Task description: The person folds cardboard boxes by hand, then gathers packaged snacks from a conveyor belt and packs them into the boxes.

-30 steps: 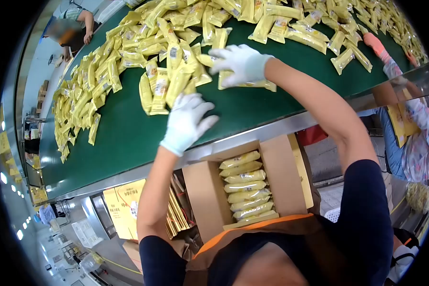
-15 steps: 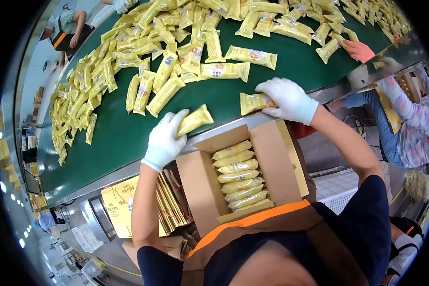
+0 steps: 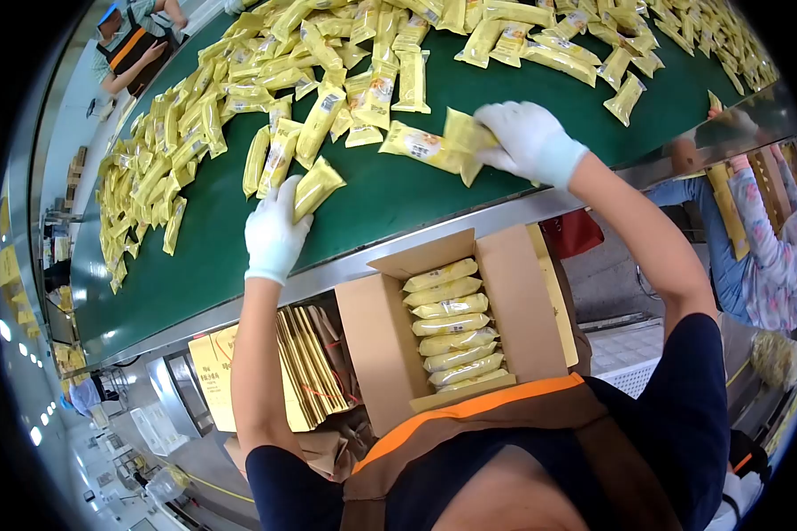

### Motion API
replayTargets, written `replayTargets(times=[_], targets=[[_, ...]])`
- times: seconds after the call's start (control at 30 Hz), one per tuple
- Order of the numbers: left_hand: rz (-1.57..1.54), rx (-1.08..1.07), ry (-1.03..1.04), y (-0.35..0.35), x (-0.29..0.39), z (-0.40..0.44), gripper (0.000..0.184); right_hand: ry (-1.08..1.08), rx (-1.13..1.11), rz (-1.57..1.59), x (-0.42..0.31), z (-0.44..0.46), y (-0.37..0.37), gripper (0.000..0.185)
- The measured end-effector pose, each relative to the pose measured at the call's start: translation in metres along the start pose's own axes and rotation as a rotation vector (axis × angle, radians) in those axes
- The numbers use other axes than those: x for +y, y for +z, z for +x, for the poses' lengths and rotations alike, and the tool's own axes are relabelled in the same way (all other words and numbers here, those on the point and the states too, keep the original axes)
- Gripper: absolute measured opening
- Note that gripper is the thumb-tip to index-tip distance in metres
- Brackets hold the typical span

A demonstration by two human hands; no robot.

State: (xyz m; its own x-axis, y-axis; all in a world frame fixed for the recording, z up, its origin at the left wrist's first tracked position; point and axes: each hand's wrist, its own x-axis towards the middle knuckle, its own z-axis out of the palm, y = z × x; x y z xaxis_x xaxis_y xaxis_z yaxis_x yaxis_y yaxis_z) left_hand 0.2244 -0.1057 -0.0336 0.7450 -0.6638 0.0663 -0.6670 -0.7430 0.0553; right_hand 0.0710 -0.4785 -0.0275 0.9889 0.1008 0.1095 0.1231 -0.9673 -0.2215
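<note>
My left hand, in a white glove, grips the lower end of a yellow packet over the green belt. White-gloved too, my right hand pinches another yellow packet, slightly blurred, which overlaps the end of a packet lying flat. Loose yellow packets lie just beyond my left hand. Below the belt edge, an open cardboard box holds a column of several yellow packets.
A metal rail runs along the belt's near edge. Folded yellow cartons stand left of the box. A person is across the belt at upper left; another person's patterned sleeve shows at right. A white crate sits right of the box.
My left hand has moved left with its packet. My right hand has moved up and slightly left, its packet now over another one. The co-worker's pink-gloved hand at right has withdrawn from the packets.
</note>
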Motion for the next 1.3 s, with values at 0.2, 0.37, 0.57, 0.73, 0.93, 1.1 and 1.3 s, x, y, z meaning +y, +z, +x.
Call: replayTargets(times=[0.2, 0.37, 0.57, 0.73, 0.93, 1.1, 1.3], targets=[[-0.015, 0.165, -0.02, 0.009, 0.012, -0.02, 0.058, 0.372, -0.023, -0.138, 0.013, -0.04, -0.004, 0.059], [-0.218, 0.025, -0.074, 0.014, -0.007, -0.011, 0.061, 0.42, -0.097, 1.184, -0.041, 0.031, -0.031, 0.059], [-0.102, 0.062, -0.018, 0.002, 0.011, -0.025, 0.067, -0.03, -0.195, -0.001, -0.101, 0.045, 0.018, 0.063], [-0.309, -0.023, -0.066, -0.011, 0.019, -0.019, 0.082, -0.024, 0.052, -0.141, -0.069, 0.018, -0.011, 0.06], [-0.666, 0.061, -0.025, -0.013, 0.013, 0.091, 0.087, 0.312, -0.153, 0.089, -0.002, 0.003, -0.02, 0.078], [-0.301, -0.088, 0.138, -0.007, 0.025, 0.093, 0.09, 0.446, -0.382, -0.11, -0.014, 0.008, -0.038, 0.084], [-0.337, 0.086, 0.109, 0.007, 0.045, 0.064, 0.086, 0.465, -0.107, 1.214, -0.005, 0.07, -0.033, 0.052]])
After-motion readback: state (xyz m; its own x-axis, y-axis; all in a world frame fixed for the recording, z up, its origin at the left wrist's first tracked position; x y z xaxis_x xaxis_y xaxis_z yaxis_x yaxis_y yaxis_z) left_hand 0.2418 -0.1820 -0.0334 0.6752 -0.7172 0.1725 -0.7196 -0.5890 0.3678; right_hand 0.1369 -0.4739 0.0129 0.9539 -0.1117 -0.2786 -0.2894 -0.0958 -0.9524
